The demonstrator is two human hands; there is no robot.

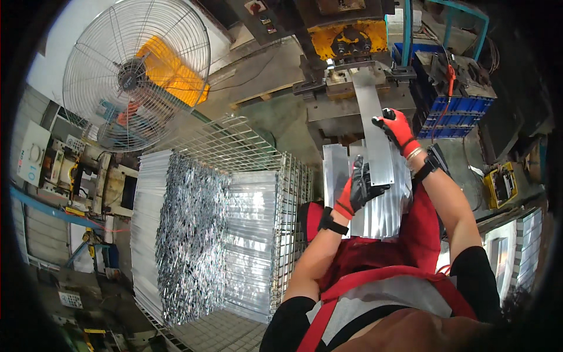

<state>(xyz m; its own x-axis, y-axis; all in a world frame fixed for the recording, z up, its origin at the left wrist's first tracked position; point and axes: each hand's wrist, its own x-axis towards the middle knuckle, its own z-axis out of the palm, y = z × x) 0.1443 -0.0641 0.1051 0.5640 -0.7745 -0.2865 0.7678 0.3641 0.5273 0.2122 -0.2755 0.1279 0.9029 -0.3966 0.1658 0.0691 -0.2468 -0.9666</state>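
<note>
A long flat metal strip runs from my lap up into the yellow-headed press. My left hand, in a red and black glove, grips the strip's near left edge. My right hand, gloved the same way, holds its right edge higher up, close to the press bed. Under the strip, a stack of similar shiny metal sheets rests on my red apron.
A wire-mesh cage to my left holds tall stacks of metal strips. A large caged fan stands at the upper left. A blue crate sits right of the press, and control boxes line the far left.
</note>
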